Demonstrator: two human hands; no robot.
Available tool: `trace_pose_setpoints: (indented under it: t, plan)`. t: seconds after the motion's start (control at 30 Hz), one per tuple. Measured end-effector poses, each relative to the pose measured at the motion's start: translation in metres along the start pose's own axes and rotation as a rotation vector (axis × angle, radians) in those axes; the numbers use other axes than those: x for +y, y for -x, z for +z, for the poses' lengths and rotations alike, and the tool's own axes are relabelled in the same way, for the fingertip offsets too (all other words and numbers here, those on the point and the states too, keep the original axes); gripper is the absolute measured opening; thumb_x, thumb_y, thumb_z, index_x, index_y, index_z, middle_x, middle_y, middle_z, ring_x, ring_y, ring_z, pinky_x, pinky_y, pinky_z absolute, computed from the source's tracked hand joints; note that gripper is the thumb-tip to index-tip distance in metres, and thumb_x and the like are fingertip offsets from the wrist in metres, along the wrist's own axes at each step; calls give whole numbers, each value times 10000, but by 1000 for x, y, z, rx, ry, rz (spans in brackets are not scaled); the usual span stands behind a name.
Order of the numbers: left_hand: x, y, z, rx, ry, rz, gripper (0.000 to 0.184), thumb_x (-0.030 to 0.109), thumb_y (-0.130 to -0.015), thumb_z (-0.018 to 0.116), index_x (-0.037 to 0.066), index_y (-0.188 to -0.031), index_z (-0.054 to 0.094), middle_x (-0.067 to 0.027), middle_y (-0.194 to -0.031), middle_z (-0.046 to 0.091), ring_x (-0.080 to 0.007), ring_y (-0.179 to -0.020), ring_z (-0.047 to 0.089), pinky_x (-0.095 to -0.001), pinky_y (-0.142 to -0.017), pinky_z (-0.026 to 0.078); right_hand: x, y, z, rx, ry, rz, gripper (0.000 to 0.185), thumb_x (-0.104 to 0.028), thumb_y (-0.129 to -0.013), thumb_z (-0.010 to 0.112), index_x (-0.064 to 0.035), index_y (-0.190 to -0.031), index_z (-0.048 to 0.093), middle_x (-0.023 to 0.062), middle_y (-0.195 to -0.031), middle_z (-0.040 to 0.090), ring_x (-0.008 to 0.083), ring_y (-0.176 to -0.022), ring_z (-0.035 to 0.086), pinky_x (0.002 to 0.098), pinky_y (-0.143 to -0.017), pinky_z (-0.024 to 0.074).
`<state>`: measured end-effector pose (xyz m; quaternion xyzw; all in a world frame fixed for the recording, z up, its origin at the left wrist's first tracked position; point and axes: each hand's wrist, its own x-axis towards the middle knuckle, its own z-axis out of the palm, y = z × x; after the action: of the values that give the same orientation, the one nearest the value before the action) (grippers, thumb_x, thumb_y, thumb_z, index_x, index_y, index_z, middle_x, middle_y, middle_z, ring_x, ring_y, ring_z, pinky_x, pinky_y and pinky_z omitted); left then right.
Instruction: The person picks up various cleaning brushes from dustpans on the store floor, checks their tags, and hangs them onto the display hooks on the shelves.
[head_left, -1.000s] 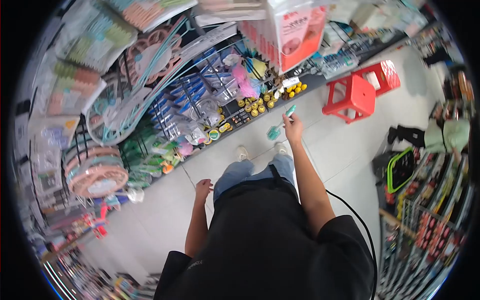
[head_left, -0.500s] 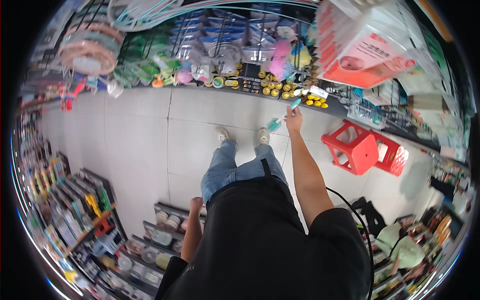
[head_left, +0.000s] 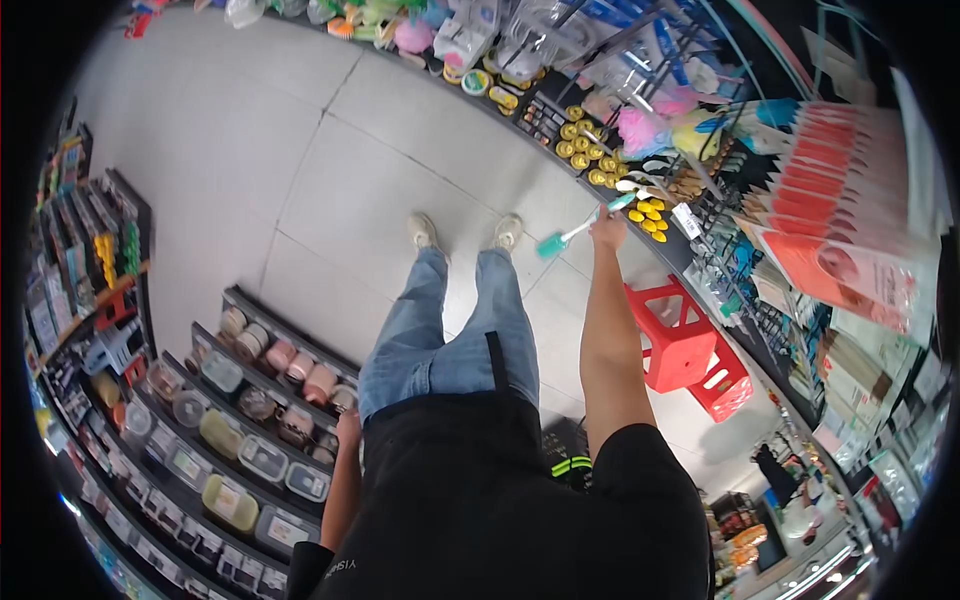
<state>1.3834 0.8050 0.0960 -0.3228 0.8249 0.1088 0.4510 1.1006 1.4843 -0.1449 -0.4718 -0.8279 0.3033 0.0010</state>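
My right hand (head_left: 608, 230) is closed around the handle of a cleaning brush (head_left: 553, 244) with a teal head, a white shaft and a teal handle end. The brush is held above the tiled floor, its head toward my feet, close to the low shelf edge. Yellow-capped items (head_left: 650, 216) sit on that shelf just past the handle end. My left hand (head_left: 348, 428) hangs by my hip with its fingers curled, and nothing shows in it. Behind it are shelves of food containers (head_left: 262, 455).
A red plastic stool (head_left: 680, 345) stands right of my right arm, with another red piece (head_left: 725, 380) beside it. Hanging packs (head_left: 840, 262) crowd the right racks. Tubs of gold scourers (head_left: 582, 145) line the shelf ahead. Further back right, a person (head_left: 800, 515) is partly seen.
My view has turned, so the shelves ahead now slant down to the right and more container shelves show at left. The brush stays in my right hand, its shaft lying flatter.
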Motion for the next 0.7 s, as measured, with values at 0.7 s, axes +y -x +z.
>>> trace_pose_setpoints:
  t: [0.7]
  plan:
    - [-15, 60, 74, -143, 84, -145, 418, 387, -806, 547, 22, -988, 641, -265, -948, 634, -440, -948, 594, -492, -767, 464, 7, -119, -2, 90, -629, 340, 322, -203, -888, 626, 79, -1007, 528, 211, -872, 623, 309, -677, 673, 377, -559, 599]
